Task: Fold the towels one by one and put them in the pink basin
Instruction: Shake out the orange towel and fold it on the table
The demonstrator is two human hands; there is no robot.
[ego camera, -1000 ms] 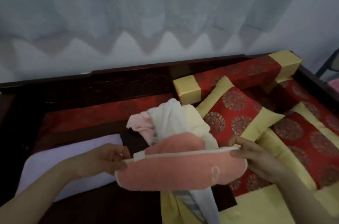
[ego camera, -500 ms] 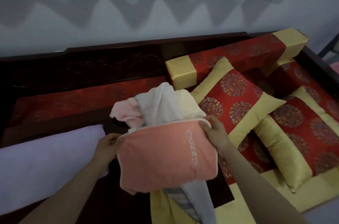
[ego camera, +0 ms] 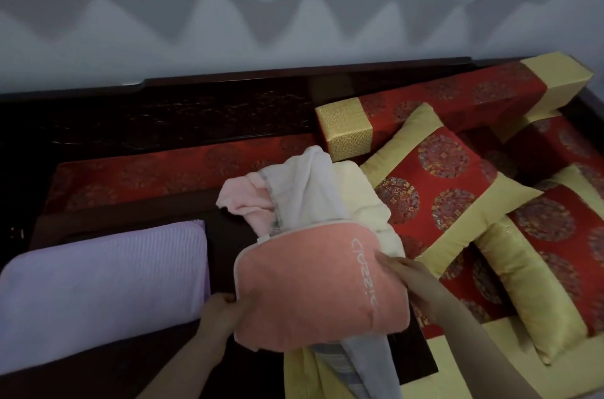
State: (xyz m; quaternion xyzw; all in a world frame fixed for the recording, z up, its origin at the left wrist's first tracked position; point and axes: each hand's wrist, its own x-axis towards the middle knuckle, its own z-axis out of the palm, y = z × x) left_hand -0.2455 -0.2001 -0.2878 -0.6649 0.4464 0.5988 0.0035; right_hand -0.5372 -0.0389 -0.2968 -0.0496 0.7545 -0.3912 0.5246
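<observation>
A folded salmon-pink towel [ego camera: 313, 284] with white lettering lies on top of a heap of other towels. My left hand [ego camera: 222, 313] grips its left edge, fingers tucked under the cloth. My right hand [ego camera: 402, 271] holds its right edge near the lettering. Behind it the heap shows a pale pink towel [ego camera: 242, 199], a white towel [ego camera: 307, 189] and a cream towel [ego camera: 362, 196]. A grey-blue striped towel [ego camera: 362, 366] hangs out below. No pink basin is in view.
A lilac ribbed cushion [ego camera: 98, 294] lies at the left on the dark wooden bench [ego camera: 163, 124]. Red and gold cushions [ego camera: 451, 183] and a bolster [ego camera: 425, 111] fill the right side. A pale curtain hangs behind.
The salmon towel went from a long strip held by its ends to a folded square. Both hands came closer together and then lowered onto the heap. The camera tilted down.
</observation>
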